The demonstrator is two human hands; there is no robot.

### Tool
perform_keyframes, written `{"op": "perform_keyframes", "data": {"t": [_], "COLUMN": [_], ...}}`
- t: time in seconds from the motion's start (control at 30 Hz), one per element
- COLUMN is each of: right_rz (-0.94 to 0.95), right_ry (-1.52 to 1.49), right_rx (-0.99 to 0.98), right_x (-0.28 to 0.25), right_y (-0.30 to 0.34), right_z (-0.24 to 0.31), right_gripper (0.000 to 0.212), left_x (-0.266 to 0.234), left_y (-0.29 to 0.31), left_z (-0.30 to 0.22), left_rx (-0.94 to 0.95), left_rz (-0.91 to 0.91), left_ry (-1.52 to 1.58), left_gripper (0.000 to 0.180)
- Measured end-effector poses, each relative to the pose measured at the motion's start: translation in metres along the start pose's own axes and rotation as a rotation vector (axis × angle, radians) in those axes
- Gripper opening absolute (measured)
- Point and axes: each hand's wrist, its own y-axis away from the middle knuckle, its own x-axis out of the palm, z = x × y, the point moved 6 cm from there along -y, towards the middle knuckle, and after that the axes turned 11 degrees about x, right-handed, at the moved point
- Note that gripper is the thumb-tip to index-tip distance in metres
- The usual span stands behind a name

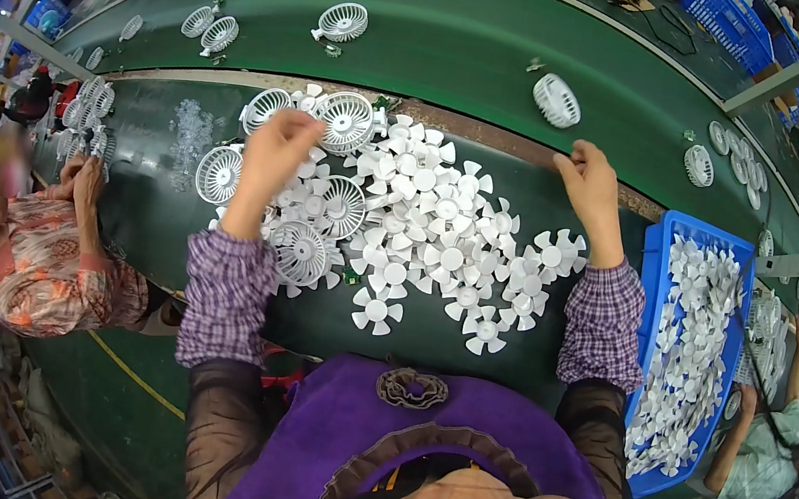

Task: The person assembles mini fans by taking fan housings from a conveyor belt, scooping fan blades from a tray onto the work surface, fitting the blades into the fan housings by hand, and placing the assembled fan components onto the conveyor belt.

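My left hand (pixel 278 158) is over the left part of the pile, fingers curled together. Its fingertips meet the rim of a round white fan housing (pixel 348 123); whether they grip it is hidden. More fan housings lie around that wrist, one (pixel 219 174) to its left and another (pixel 299 253) nearer me. To the right spreads a heap of white fan blades (pixel 421 214). My right hand (pixel 591 189) hovers right of the heap, thumb and forefinger apart, with nothing visible between them. Beyond it, a tilted fan housing (pixel 556 102) is on the green belt (pixel 428 36).
A blue crate (pixel 658 284) full of fan blades stands at my right. Clear plastic bits (pixel 195 134) lie on the dark green table (pixel 138 205). A metal rail (pixel 495 136) divides table from belt. Co-workers sit at the left (pixel 66 256) and right (pixel 767 449).
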Motion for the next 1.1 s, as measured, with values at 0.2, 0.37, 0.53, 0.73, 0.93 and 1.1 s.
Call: {"op": "perform_keyframes", "data": {"t": [0.2, 0.37, 0.53, 0.73, 0.93, 1.1], "right_rz": [0.424, 0.492, 0.499, 0.123, 0.214, 0.305], "right_ry": [-0.107, -0.228, -0.458, -0.419, 0.237, 0.184], "right_rx": [-0.083, -0.005, 0.065, -0.113, -0.399, -0.285], "right_x": [0.051, 0.105, 0.091, 0.001, 0.006, -0.005], "right_y": [0.035, 0.029, 0.035, 0.039, 0.074, 0.068], "right_z": [0.067, 0.1, 0.106, 0.098, 0.036, 0.024], "right_gripper": [0.023, 0.029, 0.019, 0.009, 0.021, 0.032], "left_x": [0.006, 0.015, -0.001, -0.008, 0.042, 0.07], "left_y": [-0.048, -0.056, -0.034, 0.016, 0.084, 0.106], "left_z": [0.024, 0.056, 0.033, -0.001, -0.031, -0.052], "left_rx": [0.003, 0.044, -0.089, -0.265, -0.372, -0.335], "left_rz": [0.114, 0.168, 0.099, 0.05, 0.14, 0.101], "left_ry": [-0.597, -0.573, -0.297, 0.671, 1.019, 0.914], "left_gripper": [0.057, 0.031, 0.024, 0.046, 0.044, 0.031]}}
